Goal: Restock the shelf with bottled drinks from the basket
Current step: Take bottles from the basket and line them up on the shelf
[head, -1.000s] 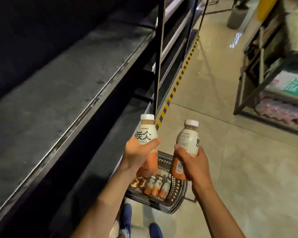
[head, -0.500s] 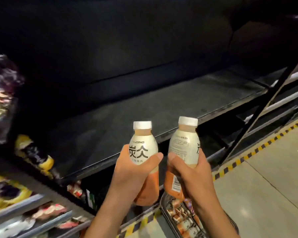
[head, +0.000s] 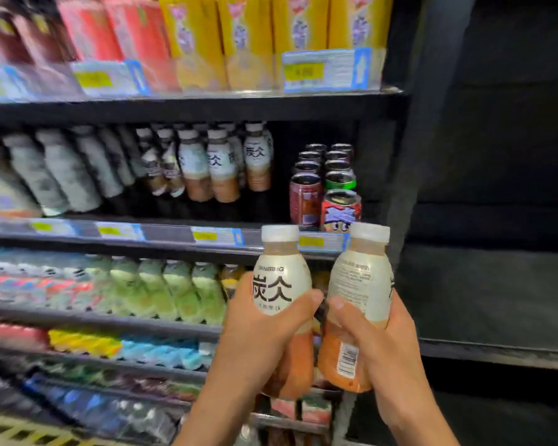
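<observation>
My left hand (head: pixel 258 336) grips a white-capped bottle (head: pixel 282 278) with a cream label over an orange lower half. My right hand (head: pixel 377 342) grips a second matching bottle (head: pixel 361 284), barcode side toward me. Both bottles are upright, side by side, in front of a stocked shelf unit. On the second shelf (head: pixel 174 235) stands a row of the same drink (head: pixel 221 162), above and left of my hands. The basket is out of view.
Several cans (head: pixel 322 185) stand right of the matching bottles. Yellow and red cartons (head: pixel 245 40) fill the top shelf. Green bottles (head: pixel 174 288) line the third shelf. A dark upright post (head: pixel 419 130) separates this unit from bare dark shelves (head: pixel 496 294) on the right.
The view has swung left and up from the bare dark shelves and the basket to the stocked shelf unit. Both hands still hold their bottles, now raised before the shelves.
</observation>
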`<state>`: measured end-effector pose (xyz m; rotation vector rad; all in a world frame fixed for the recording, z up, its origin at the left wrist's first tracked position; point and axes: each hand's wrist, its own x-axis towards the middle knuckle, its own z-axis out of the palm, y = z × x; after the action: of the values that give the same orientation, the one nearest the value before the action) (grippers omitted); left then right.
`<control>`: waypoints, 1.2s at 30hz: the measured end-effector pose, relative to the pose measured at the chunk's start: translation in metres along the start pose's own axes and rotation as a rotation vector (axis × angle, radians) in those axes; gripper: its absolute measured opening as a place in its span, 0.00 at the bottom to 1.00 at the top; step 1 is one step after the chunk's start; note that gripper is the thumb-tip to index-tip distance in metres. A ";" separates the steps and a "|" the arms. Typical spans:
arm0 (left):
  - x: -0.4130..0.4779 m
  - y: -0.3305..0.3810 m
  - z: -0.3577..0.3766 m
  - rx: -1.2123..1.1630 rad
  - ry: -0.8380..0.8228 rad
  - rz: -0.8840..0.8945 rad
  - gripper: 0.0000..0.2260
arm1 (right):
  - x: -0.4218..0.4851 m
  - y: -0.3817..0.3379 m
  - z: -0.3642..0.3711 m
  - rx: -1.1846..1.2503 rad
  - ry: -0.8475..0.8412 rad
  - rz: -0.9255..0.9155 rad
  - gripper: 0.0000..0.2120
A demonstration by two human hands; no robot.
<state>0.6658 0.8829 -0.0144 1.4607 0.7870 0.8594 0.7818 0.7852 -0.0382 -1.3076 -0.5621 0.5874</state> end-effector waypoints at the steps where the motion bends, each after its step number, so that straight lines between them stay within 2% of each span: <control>1: 0.005 0.002 -0.020 0.011 0.020 0.015 0.19 | 0.001 0.002 0.019 -0.012 -0.013 -0.010 0.25; 6: 0.031 0.009 -0.101 0.052 0.038 0.062 0.24 | 0.009 0.007 0.100 -0.080 -0.053 -0.101 0.23; 10: 0.059 0.022 -0.138 0.050 -0.016 0.125 0.18 | 0.027 -0.001 0.146 -0.149 -0.039 -0.186 0.19; 14: 0.095 0.040 -0.154 0.017 -0.012 0.138 0.16 | 0.057 -0.018 0.173 -0.233 -0.014 -0.259 0.16; 16: 0.116 0.048 -0.157 -0.026 -0.048 0.142 0.14 | 0.074 -0.026 0.183 -0.278 0.013 -0.290 0.18; 18: 0.136 0.050 -0.159 -0.043 -0.068 0.154 0.18 | 0.094 -0.028 0.191 -0.321 0.042 -0.305 0.22; 21: 0.163 0.049 -0.162 -0.074 -0.061 0.152 0.19 | 0.120 -0.027 0.198 -0.360 0.082 -0.279 0.27; 27: 0.212 0.049 -0.164 -0.045 -0.042 0.088 0.26 | 0.163 -0.022 0.211 -0.328 0.122 -0.197 0.30; 32: 0.251 0.042 -0.158 0.018 0.071 0.001 0.15 | 0.196 -0.022 0.217 -0.377 0.148 -0.089 0.19; 34: 0.263 0.035 -0.159 0.061 0.058 -0.079 0.14 | 0.212 -0.022 0.220 -0.380 0.125 -0.097 0.24; 36: 0.274 0.024 -0.162 0.065 0.041 -0.148 0.21 | 0.227 -0.023 0.222 -0.437 0.124 -0.098 0.28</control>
<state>0.6607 1.1992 0.0300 1.4253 0.9497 0.7593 0.7988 1.0952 0.0338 -1.7033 -0.6709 0.3062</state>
